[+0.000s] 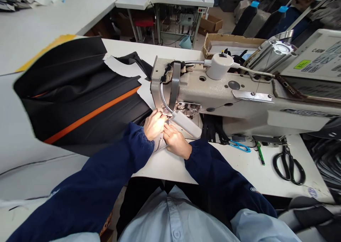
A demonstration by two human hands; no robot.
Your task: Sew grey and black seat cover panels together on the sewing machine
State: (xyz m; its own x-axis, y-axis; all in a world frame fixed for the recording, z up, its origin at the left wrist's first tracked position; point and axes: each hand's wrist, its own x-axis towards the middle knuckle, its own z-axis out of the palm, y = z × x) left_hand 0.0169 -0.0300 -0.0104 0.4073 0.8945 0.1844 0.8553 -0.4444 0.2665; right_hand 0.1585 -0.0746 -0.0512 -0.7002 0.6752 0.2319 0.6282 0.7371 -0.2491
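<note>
Both of my hands rest close together under the head of a beige industrial sewing machine (pixel 239 96), lit by its gooseneck lamp (pixel 186 124). My left hand (pixel 154 124) is curled, its fingers pressed down on a small pale piece of fabric (pixel 160 142) by the needle. My right hand (pixel 176 140) lies beside it with fingers bent onto the same piece. A large black fabric panel with an orange stripe (pixel 80 92) spreads across the table to the left, its edge reaching toward the needle area.
Black scissors (pixel 289 163), blue thread snips (pixel 239 146) and a green pen (pixel 260 153) lie on the white table (pixel 239 171) to the right. A cardboard box (pixel 229 43) sits behind the machine. Another sewing table (pixel 165 0) stands farther back.
</note>
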